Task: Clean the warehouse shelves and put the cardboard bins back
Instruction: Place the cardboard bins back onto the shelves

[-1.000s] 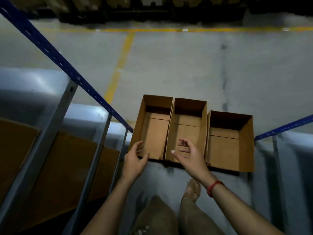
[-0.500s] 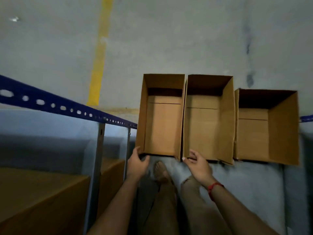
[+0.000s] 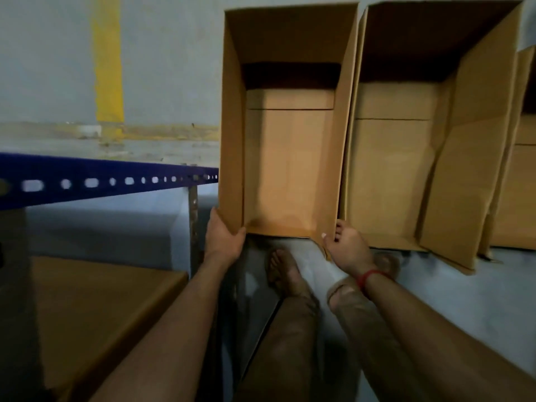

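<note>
Three open, empty cardboard bins lie side by side on the grey floor. The left bin [image 3: 290, 169] is nearest to me. My left hand [image 3: 223, 237] grips its near left corner, thumb on the near edge. My right hand [image 3: 346, 246], with a red band on the wrist, holds its near right corner, fingers hooked over the wall. The middle bin [image 3: 406, 169] touches the left one; its right wall leans outward. Only a strip of the third bin [image 3: 525, 169] shows at the right edge.
A blue perforated shelf beam [image 3: 101, 181] runs in from the left, with a grey upright [image 3: 193, 227] below it. A cardboard surface [image 3: 101, 314] sits on a lower shelf at bottom left. My bare feet [image 3: 285, 271] stand below the bins. A yellow floor line [image 3: 107, 59] runs away at upper left.
The view has dropped closer to the bins. Both hands went from near the left bin's front edge to gripping its two near corners.
</note>
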A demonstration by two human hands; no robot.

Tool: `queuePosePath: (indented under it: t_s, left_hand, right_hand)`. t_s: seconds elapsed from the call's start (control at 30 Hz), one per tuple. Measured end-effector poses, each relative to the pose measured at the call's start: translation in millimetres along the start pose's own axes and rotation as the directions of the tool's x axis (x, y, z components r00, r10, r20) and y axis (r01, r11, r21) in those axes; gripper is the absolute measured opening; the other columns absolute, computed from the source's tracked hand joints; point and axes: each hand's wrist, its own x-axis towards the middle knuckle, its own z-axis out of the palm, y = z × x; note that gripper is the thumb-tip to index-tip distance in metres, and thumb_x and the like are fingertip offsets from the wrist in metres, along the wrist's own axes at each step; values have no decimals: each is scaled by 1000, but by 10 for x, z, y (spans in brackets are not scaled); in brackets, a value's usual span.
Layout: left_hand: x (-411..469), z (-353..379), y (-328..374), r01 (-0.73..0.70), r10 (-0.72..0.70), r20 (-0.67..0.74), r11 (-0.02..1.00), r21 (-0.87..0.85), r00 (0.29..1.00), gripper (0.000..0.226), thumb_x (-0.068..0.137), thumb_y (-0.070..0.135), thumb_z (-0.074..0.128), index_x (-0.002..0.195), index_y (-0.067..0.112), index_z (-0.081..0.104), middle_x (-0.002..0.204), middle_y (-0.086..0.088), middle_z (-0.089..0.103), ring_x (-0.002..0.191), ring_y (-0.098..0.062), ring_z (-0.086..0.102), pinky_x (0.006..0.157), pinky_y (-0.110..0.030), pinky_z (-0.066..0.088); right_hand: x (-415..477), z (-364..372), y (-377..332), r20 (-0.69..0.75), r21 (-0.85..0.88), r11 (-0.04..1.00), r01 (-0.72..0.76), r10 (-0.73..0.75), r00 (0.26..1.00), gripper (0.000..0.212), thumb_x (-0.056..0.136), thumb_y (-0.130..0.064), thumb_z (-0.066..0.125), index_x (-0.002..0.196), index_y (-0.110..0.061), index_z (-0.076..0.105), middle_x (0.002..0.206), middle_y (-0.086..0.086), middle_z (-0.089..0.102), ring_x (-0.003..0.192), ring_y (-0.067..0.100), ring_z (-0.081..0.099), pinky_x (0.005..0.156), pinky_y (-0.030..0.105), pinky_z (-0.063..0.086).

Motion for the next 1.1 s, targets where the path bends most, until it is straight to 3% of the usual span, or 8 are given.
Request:
queuePosePath:
  t_s: [0.1, 0.2, 0.3, 0.57, 0.77, 0.87, 1.0, 1.1]
  left_hand:
    - [241, 56, -49, 4, 2, -63, 996, 88, 998, 61, 88, 24, 71, 141, 20, 42, 140, -8, 44, 127, -29, 50, 105, -52, 46]
    - [413, 99, -86, 24, -11, -128, 994, 102, 992, 46, 88, 23, 70, 129, 18, 50, 132, -11, 53, 119, -30, 57, 98, -50, 52]
    - [494, 143, -51, 62, -56, -66, 993, 101, 996, 46, 85, 27, 73, 127, 22, 53, 130, -10, 51, 114, -30, 58, 96, -51, 53]
    - [98, -99, 321, 48, -52, -117, 998, -37, 992, 53, 93, 15, 67, 135, 21, 35, 129, -7, 54, 112, -28, 59, 78, -36, 51]
    - [-476, -756, 570, -80, 114, -181, 979, 187, 977, 41, 95, 15, 63, 131, 21, 46, 116, -8, 64, 99, -27, 64, 89, -47, 55]
    - [-827, -1013, 555, -106, 118, -172, 991, 76, 978, 47, 96, 16, 62, 141, 19, 47, 132, -11, 61, 112, -30, 62, 95, -49, 52]
    - [-1361, -1253, 600, -160, 154, -89, 985, -62, 984, 53, 94, 23, 66, 143, 23, 46, 128, -3, 60, 106, -20, 59, 84, -42, 52]
    - [-1720, -1411, 631, -176, 170, -57, 979, -101, 984, 62, 93, 19, 68, 149, 28, 41, 130, -5, 61, 114, -28, 61, 94, -52, 53]
  right_hand:
    - [144, 205, 74, -92, -39, 999, -6, 2, 996, 52, 91, -26, 64, 138, -11, 46, 120, 13, 67, 108, 34, 63, 90, 43, 54]
    - [252, 344, 75, -110, 69, 997, -27, 35, 993, 84, 93, -14, 61, 158, -24, 8, 129, 16, 61, 115, 38, 59, 100, 42, 47]
    - [315, 379, 70, -150, 73, 997, -27, 38, 988, 105, 92, -8, 63, 152, -46, -14, 106, 15, 67, 86, 32, 64, 80, 36, 52]
    - [-71, -218, -109, -287, -74, 972, 223, -235, 929, 75, 93, -17, 56, 157, -31, 20, 81, 5, 68, 74, 27, 63, 74, 37, 54]
    - [-612, -791, -391, -259, -60, 962, 267, -273, 926, 67, 90, -13, 60, 152, -26, 36, 48, -11, 40, 46, 3, 37, 53, 26, 31]
    - [-965, -946, -471, -256, -18, 956, 292, -286, 923, 68, 90, -14, 60, 151, -32, 35, 45, -8, 42, 41, 5, 39, 48, 27, 38]
    - [-1436, -1113, -437, -250, 63, 941, 332, -307, 918, 72, 92, -23, 57, 144, -56, 20, 60, 7, 64, 52, 25, 60, 58, 46, 57]
    - [-1913, -1283, -459, -295, 112, 930, 350, -306, 905, 69, 94, -18, 57, 146, -48, 22, 61, 4, 66, 51, 16, 59, 58, 39, 58]
